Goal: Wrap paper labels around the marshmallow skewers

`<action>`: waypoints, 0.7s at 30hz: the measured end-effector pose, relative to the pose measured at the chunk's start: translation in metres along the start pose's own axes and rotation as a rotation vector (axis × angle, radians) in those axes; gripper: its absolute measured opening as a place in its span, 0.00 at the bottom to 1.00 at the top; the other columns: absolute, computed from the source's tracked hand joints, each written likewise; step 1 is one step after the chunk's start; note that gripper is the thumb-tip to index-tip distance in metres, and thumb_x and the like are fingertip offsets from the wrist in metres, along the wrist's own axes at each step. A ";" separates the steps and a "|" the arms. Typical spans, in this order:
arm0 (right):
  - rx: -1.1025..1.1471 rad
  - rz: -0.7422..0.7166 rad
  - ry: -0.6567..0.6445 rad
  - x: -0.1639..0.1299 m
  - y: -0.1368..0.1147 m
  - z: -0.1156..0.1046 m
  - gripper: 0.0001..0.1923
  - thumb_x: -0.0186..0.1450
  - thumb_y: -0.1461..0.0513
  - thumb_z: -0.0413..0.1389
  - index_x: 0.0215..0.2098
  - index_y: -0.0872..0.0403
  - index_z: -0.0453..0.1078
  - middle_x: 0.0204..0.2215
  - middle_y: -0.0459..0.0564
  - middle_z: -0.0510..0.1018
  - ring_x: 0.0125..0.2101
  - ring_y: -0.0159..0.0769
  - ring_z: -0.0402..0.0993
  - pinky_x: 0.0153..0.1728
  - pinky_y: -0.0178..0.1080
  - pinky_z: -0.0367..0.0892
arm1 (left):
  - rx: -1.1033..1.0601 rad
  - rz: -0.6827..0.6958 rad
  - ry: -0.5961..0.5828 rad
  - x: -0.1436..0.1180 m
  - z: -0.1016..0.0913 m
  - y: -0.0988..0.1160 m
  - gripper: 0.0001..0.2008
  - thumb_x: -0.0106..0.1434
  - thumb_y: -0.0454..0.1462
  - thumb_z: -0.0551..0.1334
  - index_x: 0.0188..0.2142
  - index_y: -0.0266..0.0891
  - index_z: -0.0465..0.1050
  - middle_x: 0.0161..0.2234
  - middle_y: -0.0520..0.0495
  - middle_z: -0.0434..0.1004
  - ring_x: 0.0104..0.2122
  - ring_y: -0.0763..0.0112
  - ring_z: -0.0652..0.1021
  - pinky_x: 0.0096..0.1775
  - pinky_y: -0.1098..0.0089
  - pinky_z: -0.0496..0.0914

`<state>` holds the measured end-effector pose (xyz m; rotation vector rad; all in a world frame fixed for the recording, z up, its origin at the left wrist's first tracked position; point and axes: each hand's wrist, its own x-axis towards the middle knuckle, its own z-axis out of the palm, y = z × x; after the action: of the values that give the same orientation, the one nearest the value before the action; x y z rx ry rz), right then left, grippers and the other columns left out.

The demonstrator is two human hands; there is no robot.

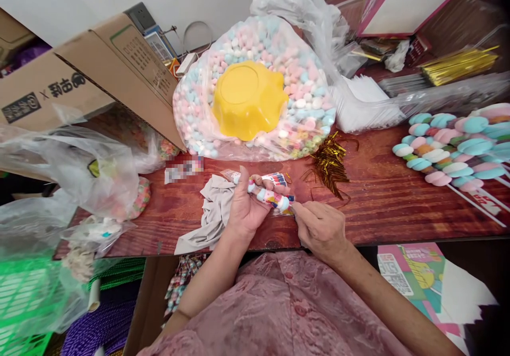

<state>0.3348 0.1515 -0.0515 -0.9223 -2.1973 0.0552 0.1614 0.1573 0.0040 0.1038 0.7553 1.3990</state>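
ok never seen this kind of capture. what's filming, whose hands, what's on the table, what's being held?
One camera on a person's head, looking down at their own bare hands, with no robot. The left hand grips a marshmallow skewer in a clear wrapper; the right hand pinches its lower end. On the wooden table: a big bag of pastel marshmallows with a yellow bowl on top, gold twist ties, finished skewers, a grey cloth and a cardboard box.
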 end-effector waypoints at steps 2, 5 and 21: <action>0.005 0.009 -0.003 0.000 -0.003 0.001 0.13 0.67 0.69 0.48 0.36 0.56 0.74 0.22 0.48 0.73 0.25 0.32 0.65 0.29 0.38 0.55 | 0.028 0.037 -0.021 -0.001 0.000 -0.005 0.23 0.64 0.51 0.62 0.23 0.36 0.67 0.23 0.49 0.73 0.27 0.65 0.79 0.33 0.65 0.75; 0.059 0.047 -0.022 0.001 -0.010 0.001 0.12 0.68 0.69 0.48 0.33 0.56 0.73 0.21 0.48 0.73 0.24 0.32 0.64 0.28 0.38 0.55 | 0.048 0.042 -0.046 -0.002 -0.001 -0.012 0.21 0.64 0.49 0.63 0.23 0.37 0.67 0.22 0.50 0.72 0.26 0.66 0.79 0.35 0.64 0.75; 1.217 0.816 -0.499 0.009 -0.010 0.003 0.19 0.68 0.50 0.48 0.24 0.51 0.54 0.13 0.36 0.53 0.14 0.24 0.45 0.15 0.32 0.44 | -0.010 -0.009 -0.114 0.000 -0.006 -0.001 0.30 0.62 0.62 0.54 0.21 0.39 0.63 0.20 0.53 0.64 0.21 0.70 0.72 0.42 0.56 0.74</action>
<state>0.3230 0.1499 -0.0450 -0.9871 -1.4930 1.9034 0.1590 0.1545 -0.0010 0.1706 0.6531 1.3757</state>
